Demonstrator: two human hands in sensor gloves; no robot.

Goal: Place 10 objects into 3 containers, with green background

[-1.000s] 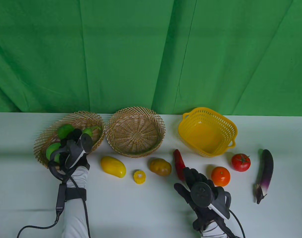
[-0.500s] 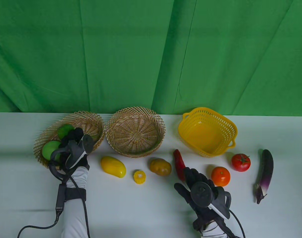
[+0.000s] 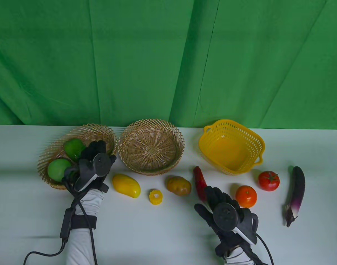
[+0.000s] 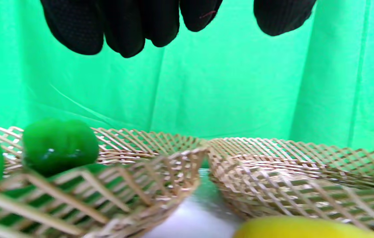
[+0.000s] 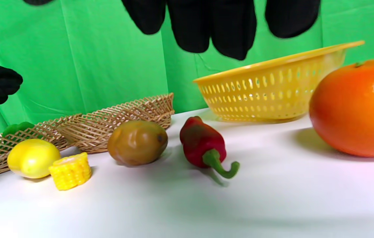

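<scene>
My left hand [image 3: 103,150] hovers open and empty over the right side of the left wicker basket [image 3: 47,154], which holds a green apple [image 3: 58,169] and a green pepper [image 3: 73,147]. Its fingers [image 4: 124,26] hang spread above the pepper [image 4: 59,145]. My right hand [image 3: 205,200] is open and empty over the table, by the lower end of the red pepper [image 3: 199,180], left of the orange [image 3: 246,196]. In the right wrist view its fingers [image 5: 233,29] hang above the red pepper [image 5: 202,142] and touch nothing.
The middle wicker basket [image 3: 150,121] and the yellow plastic basket [image 3: 257,140] hold nothing. On the table lie a yellow mango [image 3: 126,185], a corn piece [image 3: 155,196], a potato [image 3: 179,185], a tomato [image 3: 268,180] and an eggplant [image 3: 295,190] at the far right.
My left hand has shifted right over the left basket and spread its fingers, uncovering the apple and pepper. The right hand has not moved.
</scene>
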